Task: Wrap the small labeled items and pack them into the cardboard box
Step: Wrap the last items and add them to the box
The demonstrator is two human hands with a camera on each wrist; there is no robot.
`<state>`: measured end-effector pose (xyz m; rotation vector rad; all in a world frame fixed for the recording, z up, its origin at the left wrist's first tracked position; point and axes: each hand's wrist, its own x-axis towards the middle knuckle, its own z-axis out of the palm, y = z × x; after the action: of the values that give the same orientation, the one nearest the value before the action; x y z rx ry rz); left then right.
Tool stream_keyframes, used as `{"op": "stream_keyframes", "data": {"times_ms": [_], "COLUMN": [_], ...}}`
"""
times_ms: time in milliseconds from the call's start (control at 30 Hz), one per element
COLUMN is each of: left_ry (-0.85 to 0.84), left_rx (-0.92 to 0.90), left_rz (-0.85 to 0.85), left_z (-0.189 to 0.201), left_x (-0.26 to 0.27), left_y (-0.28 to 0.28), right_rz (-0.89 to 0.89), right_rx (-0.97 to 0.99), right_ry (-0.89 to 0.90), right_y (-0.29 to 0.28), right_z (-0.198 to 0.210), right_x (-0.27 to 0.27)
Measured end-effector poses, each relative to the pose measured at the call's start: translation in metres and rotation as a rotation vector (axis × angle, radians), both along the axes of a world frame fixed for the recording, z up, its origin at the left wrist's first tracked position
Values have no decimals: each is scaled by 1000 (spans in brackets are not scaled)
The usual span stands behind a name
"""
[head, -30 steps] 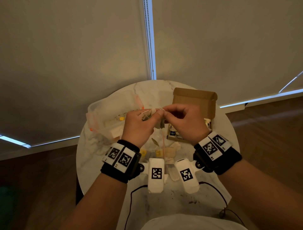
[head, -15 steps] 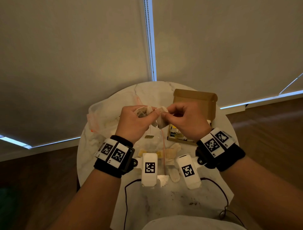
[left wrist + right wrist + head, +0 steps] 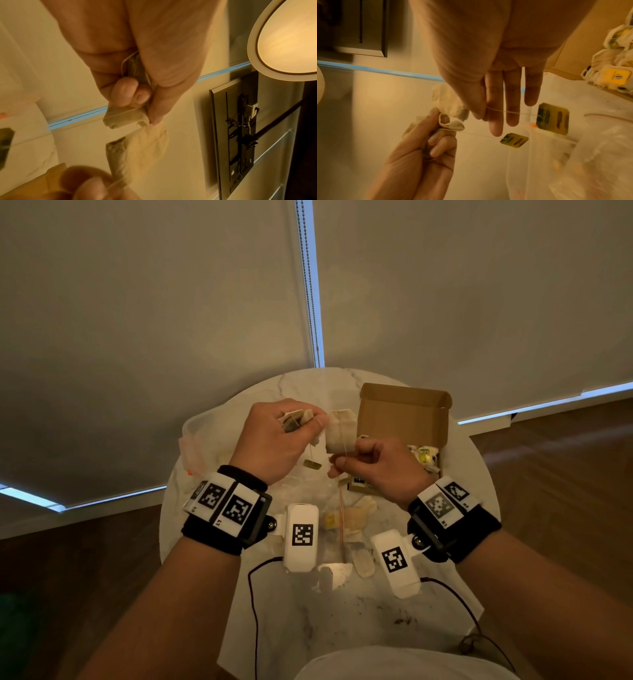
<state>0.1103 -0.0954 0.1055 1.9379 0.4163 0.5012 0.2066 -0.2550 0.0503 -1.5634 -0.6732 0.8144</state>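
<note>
With our left hand (image 3: 274, 440) we pinch one tea bag (image 3: 125, 116) while our right hand (image 3: 376, 470) nips the string (image 3: 505, 111) of a second tea bag (image 3: 340, 431) hanging between them, above the marble table (image 3: 342, 621) and just beside the open cardboard box (image 3: 404, 414).

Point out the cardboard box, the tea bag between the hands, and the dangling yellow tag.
cardboard box (image 3: 404, 412): head view, inner face of the raised lid.
tea bag (image 3: 340, 431): head view, middle of the pouch.
yellow tag (image 3: 514, 140): right wrist view, centre of the paper label.
</note>
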Motion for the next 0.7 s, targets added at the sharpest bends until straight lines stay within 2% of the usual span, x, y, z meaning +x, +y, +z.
{"op": "stream_keyframes", "data": {"times_ms": [133,300,433,567,667,700], "left_ry": [19,13,3,-5,-20,-24], "left_rx": [21,13,19,6,-12,-20], "left_rz": [-37,-35,-36,-36,-53,-57], "left_z": [1,4,8,10,12,12], "left_x": [1,2,1,2,2,3], "left_y": [3,2,0,-2,-4,-4], "right_rz": [46,116,140,84,-47,-77], "right_rx": [1,-7,-82,-119,-127,-133], "right_ry": [-62,75,112,165,235,210], "right_y": [-3,-9,-14,-13,-10,-10], "right_z": [-5,-16,-23,-27,-30,-31], "right_x": [-3,-9,-10,-11,-10,-8]}}
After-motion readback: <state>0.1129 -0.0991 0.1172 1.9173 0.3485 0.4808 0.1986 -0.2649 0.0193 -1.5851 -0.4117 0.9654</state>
